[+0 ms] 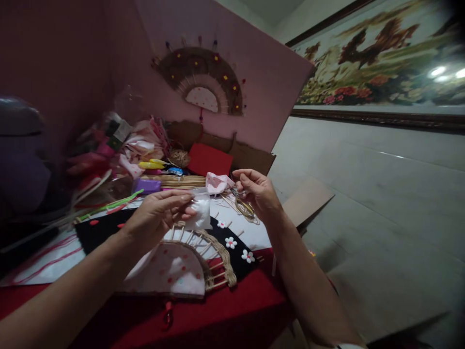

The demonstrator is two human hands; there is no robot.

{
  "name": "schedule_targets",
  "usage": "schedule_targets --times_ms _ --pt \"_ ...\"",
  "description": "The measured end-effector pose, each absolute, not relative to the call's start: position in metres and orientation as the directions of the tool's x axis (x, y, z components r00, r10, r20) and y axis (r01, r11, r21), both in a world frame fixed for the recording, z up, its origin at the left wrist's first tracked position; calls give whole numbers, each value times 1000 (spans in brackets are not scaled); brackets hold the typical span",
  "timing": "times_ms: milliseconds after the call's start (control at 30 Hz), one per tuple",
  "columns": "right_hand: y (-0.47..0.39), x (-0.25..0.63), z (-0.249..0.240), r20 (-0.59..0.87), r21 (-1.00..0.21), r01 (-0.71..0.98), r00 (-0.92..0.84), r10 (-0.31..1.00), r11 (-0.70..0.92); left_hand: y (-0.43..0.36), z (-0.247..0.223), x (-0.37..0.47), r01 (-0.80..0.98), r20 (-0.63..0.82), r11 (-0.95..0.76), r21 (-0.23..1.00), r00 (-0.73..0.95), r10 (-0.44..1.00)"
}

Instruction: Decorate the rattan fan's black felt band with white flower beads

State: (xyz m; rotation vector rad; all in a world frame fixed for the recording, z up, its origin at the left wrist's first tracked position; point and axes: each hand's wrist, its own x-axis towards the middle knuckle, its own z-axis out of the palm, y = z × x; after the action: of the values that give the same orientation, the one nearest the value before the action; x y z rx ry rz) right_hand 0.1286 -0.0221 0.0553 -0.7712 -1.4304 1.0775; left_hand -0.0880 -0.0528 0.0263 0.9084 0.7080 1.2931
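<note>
Red table (254, 310): left hand (160, 213) pinches white packet (201, 213).

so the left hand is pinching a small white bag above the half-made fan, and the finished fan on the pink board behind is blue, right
Not quite: the finished fan pinned to the pink board is brown, not blue, as the head view shows. The rest holds: the left hand pinches the small white bag above the half-made fan.
</note>
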Motion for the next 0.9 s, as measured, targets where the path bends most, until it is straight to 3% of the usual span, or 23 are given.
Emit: schedule_targets --times_ms 333,600,900 --pt "-23 117 16 362 -932 -127 -228 904 341 -54 17 -84 -441 85 6 898 186 979" --pt "-33 112 19 464 -885 -4 -65 883 465 -56 15 -83 -462 121 -4 887 223 967" --pt "-40 109 17 512 -849 59 -155 845 525 -61 17 -79 -444 133 -8 896 251 959"
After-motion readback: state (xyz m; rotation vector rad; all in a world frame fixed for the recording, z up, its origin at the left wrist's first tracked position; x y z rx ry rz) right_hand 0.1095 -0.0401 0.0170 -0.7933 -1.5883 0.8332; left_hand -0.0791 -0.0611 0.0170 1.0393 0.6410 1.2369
